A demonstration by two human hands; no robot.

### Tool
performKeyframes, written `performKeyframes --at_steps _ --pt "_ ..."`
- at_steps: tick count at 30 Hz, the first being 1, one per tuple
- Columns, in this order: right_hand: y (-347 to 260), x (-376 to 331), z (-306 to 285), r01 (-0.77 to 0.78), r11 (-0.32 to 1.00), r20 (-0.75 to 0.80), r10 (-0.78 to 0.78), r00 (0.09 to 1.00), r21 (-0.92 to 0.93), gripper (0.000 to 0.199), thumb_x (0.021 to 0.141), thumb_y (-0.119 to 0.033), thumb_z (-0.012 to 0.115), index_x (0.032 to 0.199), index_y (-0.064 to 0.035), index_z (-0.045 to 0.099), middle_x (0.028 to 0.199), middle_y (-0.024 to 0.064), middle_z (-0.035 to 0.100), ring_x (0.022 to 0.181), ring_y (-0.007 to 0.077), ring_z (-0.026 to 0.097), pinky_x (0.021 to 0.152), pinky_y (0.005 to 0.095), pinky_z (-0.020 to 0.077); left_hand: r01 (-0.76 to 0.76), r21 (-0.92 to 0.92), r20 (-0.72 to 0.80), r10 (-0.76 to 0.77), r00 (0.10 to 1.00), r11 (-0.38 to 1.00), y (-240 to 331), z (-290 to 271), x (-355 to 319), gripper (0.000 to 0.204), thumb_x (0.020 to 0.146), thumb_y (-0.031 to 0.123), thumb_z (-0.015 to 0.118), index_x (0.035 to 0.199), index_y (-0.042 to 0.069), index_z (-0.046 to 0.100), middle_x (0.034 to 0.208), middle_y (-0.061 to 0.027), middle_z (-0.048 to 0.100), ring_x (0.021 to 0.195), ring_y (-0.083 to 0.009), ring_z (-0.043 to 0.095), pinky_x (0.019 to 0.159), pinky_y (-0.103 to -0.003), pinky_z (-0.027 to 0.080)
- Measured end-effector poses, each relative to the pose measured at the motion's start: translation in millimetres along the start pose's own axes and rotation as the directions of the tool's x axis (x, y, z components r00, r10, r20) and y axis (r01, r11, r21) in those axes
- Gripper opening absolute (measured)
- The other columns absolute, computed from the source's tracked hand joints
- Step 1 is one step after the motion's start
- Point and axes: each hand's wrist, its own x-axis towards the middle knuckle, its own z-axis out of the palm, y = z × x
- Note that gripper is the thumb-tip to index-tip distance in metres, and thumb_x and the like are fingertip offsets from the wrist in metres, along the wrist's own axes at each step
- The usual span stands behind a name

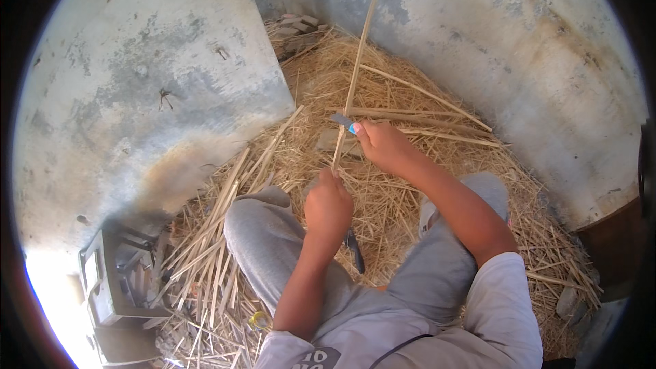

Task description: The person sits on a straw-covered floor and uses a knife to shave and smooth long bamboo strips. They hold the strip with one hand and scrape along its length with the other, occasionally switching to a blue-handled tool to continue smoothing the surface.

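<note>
A long, pale split-bamboo strip point(355, 72) slants up and away from me, its upper end in front of the back wall. My left hand point(329, 201) is closed round its lower end. My right hand point(387, 145) grips a knife with a bit of blue at the handle. The short grey knife blade point(339, 120) lies against the strip, a little above my left hand. A dark, narrow object point(354, 250) shows beside my left wrist, between my legs; its kind cannot be made out.
Straw-like shavings point(383, 219) cover the floor around my legs. More strips point(225, 253) are piled at my left, and several long ones point(424, 119) lie ahead. A grey open-sided frame point(113, 287) stands at the lower left. Stained plaster walls point(506, 48) close in the corner.
</note>
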Motion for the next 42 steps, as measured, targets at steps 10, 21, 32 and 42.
performKeyframes --at_steps 10,21,32,42 --pt "-4.4 5.0 -5.9 -0.128 0.792 0.036 0.133 0.99 0.596 0.046 0.103 -0.046 0.052 0.08 -0.0063 0.059 0.057 -0.0018 0.047 0.051 0.0088 0.047 0.051 0.0297 0.0394 -0.042 0.108 -0.052 0.048 0.997 0.993 10.2 -7.3 1.0 0.016 0.1 0.018 0.049 0.095 0.003 0.051 0.07 -0.0231 0.065 0.065 -0.0439 0.065 0.056 -0.053 0.05" --pt "-16.6 5.3 -8.6 -0.18 0.806 -0.008 0.223 0.975 0.564 0.029 0.09 -0.031 0.071 0.085 -0.0032 0.07 0.067 0.0018 0.066 0.057 0.0092 0.057 0.055 0.0316 0.0441 -0.067 0.215 -0.07 0.083 0.994 0.974 8.2 2.5 -1.6 0.015 0.1 0.019 0.05 0.096 0.005 0.051 0.075 -0.0189 0.067 0.063 -0.0393 0.067 0.055 -0.05 0.052" --pt "-5.0 8.8 -30.2 -0.195 0.631 0.091 0.193 0.977 0.751 0.021 0.091 -0.021 0.068 0.09 0.0003 0.069 0.072 0.0056 0.07 0.047 0.0085 0.051 0.041 0.0285 0.0384 -0.084 -0.01 -0.032 0.084 0.996 0.996 14.8 -1.2 -1.0 0.019 0.102 0.02 0.049 0.095 0.003 0.051 0.068 -0.0237 0.063 0.063 -0.0448 0.063 0.056 -0.055 0.048" --pt "-2.2 6.8 -29.8 0.048 0.964 -0.186 0.002 0.983 0.262 0.021 0.091 -0.02 0.068 0.089 0.0002 0.067 0.068 0.0111 0.064 0.05 0.0179 0.054 0.051 0.0374 0.0429 -0.151 0.042 -0.103 0.154 0.983 0.988 13.7 12.0 -1.9 0.021 0.103 0.02 0.05 0.092 0.003 0.052 0.062 -0.0242 0.059 0.057 -0.0457 0.06 0.049 -0.053 0.043"
